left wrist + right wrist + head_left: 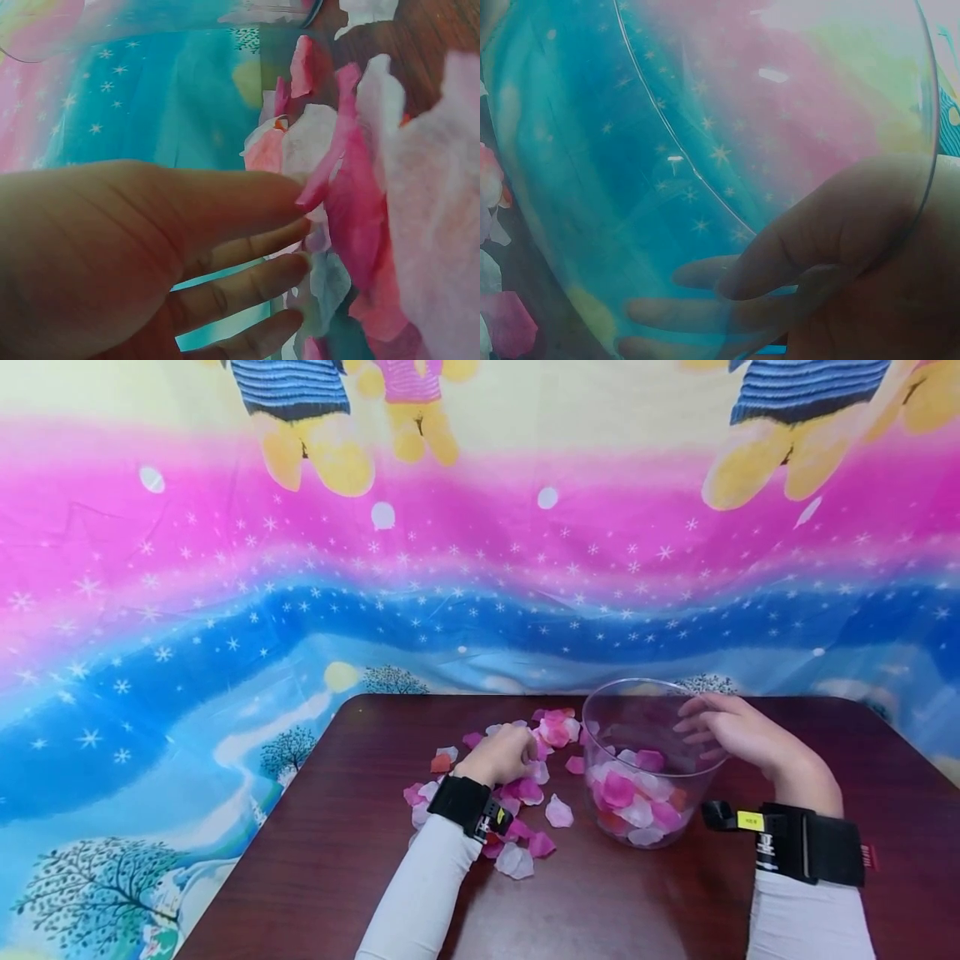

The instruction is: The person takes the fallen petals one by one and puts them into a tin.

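Item 1: a clear plastic bowl [648, 760], which I see standing on the dark wooden tabletop [315, 860] near its far edge, right of centre, partly filled with pink, white and red petals. Item 2: my right hand [738, 735], holding the bowl at its right side; the right wrist view shows the thumb inside the rim and the fingers curled against the outer wall, so the hand grasps the bowl. Item 3: a scatter of loose fabric petals [517, 793], pink, white and a few orange, lying on the tabletop just left of the bowl and running from the far edge toward the middle. Item 4: my left hand [498, 756], resting on that scatter; the left wrist view shows the fingers [247, 202] nearly straight and slightly spread, tips touching the petals, with nothing clearly pinched, so I record the hand as released. Item 5: 2 black wrist straps over white sleeves. Item 6: a bright printed cloth [225, 610] hanging behind the table.
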`<state>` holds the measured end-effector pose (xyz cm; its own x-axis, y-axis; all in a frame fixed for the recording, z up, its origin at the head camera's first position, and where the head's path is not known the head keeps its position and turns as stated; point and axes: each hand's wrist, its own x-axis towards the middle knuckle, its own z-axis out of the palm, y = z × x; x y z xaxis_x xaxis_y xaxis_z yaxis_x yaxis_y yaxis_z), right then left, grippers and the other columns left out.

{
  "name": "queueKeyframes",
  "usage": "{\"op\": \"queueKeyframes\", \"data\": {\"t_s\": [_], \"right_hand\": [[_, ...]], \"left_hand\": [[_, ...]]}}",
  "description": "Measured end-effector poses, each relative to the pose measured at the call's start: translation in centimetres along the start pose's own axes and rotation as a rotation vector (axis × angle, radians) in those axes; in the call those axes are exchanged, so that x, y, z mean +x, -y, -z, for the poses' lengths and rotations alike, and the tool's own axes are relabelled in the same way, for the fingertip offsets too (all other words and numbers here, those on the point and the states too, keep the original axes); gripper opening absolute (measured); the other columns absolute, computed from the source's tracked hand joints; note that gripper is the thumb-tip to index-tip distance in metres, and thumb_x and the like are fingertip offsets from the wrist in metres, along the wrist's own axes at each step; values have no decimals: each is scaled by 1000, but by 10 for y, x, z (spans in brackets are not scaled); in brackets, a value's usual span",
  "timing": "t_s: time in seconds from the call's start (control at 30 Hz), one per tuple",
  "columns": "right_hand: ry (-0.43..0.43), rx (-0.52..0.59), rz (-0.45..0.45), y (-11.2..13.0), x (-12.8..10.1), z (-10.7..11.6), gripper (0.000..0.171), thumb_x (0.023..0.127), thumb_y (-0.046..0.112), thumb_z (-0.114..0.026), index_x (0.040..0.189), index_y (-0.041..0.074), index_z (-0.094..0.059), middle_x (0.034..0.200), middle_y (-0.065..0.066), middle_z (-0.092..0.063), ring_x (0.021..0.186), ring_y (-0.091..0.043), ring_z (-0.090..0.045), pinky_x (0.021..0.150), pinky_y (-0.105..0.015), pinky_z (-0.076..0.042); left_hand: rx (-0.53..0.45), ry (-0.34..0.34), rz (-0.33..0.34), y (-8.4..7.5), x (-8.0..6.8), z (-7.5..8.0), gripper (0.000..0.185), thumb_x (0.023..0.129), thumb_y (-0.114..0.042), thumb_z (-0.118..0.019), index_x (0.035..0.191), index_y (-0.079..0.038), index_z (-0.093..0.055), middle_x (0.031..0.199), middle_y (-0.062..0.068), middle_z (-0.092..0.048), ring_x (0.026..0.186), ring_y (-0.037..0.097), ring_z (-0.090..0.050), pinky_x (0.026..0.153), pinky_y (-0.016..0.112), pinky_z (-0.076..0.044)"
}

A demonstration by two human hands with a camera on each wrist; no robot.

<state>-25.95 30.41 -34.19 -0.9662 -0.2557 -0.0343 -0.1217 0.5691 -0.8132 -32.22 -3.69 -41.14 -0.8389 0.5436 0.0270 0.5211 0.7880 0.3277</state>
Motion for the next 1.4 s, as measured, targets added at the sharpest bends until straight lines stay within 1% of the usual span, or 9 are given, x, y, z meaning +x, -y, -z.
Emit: {"op": "queueKeyframes", "data": {"t_s": [0.13,0.37,0.67,0.8,0.93,1.03,1.1,1.23,1.4], "right_hand": [[1,3,-2,0,0,-1,40,106,7,-30,139,-13,-41,133,-36,-56,119,-49,-60,82,-44,-60],[-3,12,-4,1,0,-1,41,106,7,-31,140,-13,-41,132,-36,-57,120,-50,-60,82,-44,-60],[1,6,-5,0,1,0,40,105,5,-30,139,-14,-40,132,-37,-56,117,-49,-62,80,-43,-60],[2,6,-6,-1,1,0,41,104,4,-30,139,-14,-41,132,-37,-56,116,-47,-63,80,-43,-61],[4,6,-11,0,1,0,41,105,5,-30,140,-13,-41,133,-36,-56,116,-46,-63,81,-44,-60],[5,5,-11,0,1,0,41,106,6,-31,141,-13,-41,133,-36,-57,117,-46,-63,82,-45,-60],[3,3,-10,0,1,1,41,105,5,-30,141,-13,-40,133,-36,-56,116,-47,-63,82,-46,-60],[-1,1,-7,-1,1,0,41,104,4,-30,140,-14,-41,132,-37,-56,116,-47,-63,81,-45,-60],[2,4,-3,-1,3,-1,41,104,4,-31,140,-14,-41,132,-36,-57,115,-47,-64,81,-45,-61]], "left_hand": [[10,-14,-13,0,0,-1,13,91,-8,-75,103,-9,-79,94,2,-72,83,9,-64,73,24,-54],[-19,-25,-53,-1,-2,4,16,91,0,-70,100,-9,-80,93,2,-72,81,9,-63,72,21,-53],[-93,-15,-64,1,-6,20,16,92,3,-68,99,-7,-79,97,5,-73,86,12,-66,76,24,-55],[-132,-27,-83,3,-11,28,15,93,3,-68,100,-5,-79,96,5,-74,87,14,-68,77,25,-56],[-162,-49,-79,1,-17,40,13,94,1,-69,100,-5,-78,93,2,-73,84,13,-67,78,26,-55],[-173,-87,-84,-3,-23,52,12,95,-1,-69,101,-7,-77,92,-1,-71,83,12,-65,78,26,-54],[-177,-132,-104,-7,-27,59,11,96,-3,-69,101,-8,-77,92,-1,-71,83,11,-65,79,26,-54],[-175,-272,-221,-19,-32,72,9,95,-4,-71,101,-7,-77,93,1,-72,81,11,-64,77,23,-53],[-200,-440,-391,-42,-39,80,10,94,-3,-74,101,-8,-77,92,0,-70,80,8,-61,76,19,-52]]}}
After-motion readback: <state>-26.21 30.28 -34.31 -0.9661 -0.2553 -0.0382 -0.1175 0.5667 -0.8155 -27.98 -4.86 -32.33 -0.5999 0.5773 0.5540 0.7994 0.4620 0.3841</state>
